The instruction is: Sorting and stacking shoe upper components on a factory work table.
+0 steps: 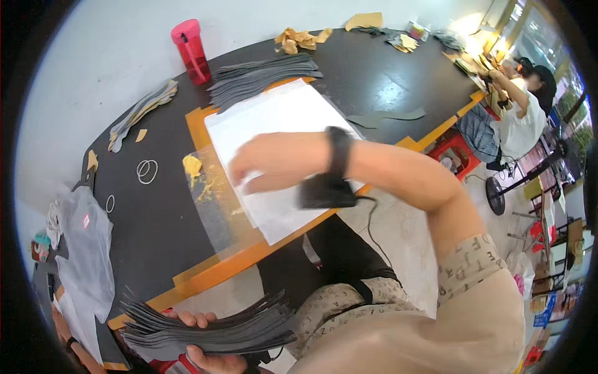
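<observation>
My left hand (218,361) grips a thick stack of dark grey strips (205,333) at the lower left, fingers on the far side and thumb on the near side. The strips fan out at their ends, below the table's front edge. Over the white paper sheets (293,118) is my right hand (274,162), slightly blurred. Its fingers are loosely bent and the thumb stands apart, with nothing visible between them. A black band and a dark box-like device (327,192) with a cable are on that wrist. Beside the paper, a clear sheet (218,218) bears a yellow paste-like lump (192,166).
Another pile of grey strips (261,78) lies beyond the paper, near a pink bottle (192,53). On the black table (149,218) are a lone strip (392,116), white loops (147,172) and a plastic bag (84,243). People work at the far right and lower left.
</observation>
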The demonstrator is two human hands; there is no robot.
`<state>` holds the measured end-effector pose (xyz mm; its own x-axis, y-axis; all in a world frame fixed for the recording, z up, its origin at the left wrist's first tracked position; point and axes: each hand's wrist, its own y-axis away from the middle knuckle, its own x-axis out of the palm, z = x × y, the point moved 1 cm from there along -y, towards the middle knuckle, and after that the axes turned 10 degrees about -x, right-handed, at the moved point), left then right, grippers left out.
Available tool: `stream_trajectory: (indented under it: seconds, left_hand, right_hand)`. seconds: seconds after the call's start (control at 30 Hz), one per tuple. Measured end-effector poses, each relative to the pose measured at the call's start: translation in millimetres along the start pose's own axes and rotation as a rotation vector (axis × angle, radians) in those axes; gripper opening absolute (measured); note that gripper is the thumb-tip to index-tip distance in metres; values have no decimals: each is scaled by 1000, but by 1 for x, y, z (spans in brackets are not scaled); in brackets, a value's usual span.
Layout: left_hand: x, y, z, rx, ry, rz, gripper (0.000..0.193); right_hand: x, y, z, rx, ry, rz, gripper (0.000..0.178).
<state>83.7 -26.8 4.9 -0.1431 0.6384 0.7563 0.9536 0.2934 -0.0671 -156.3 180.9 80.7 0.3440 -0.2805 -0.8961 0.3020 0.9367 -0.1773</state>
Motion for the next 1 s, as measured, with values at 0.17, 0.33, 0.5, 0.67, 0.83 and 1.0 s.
stream_trajectory:
  seconds: [0.17,0.33,0.5,0.67,0.83,1.0]
  left_hand:
    - [15,-10,27,-159,-51,33,55]
    - [50,-17,50,-196,-7,85,49]
    - [83,-32,84,-338,8,18,42]
    - [107,-48,107,-227,-54,-57,31]
    - [121,-54,119,-203,-3,-74,29]
    - [121,-53,125,-233,90,-40,29]
  right_hand:
    - [-39,192,-84,572,386,-284,26]
    - [-36,256,-106,683,224,-219,35]
    - [-39,266,-104,699,215,-300,25]
    - [-44,205,-53,475,26,-728,11]
    - [-47,128,34,235,257,-661,14]
    - [-22,73,81,-82,99,-446,35]
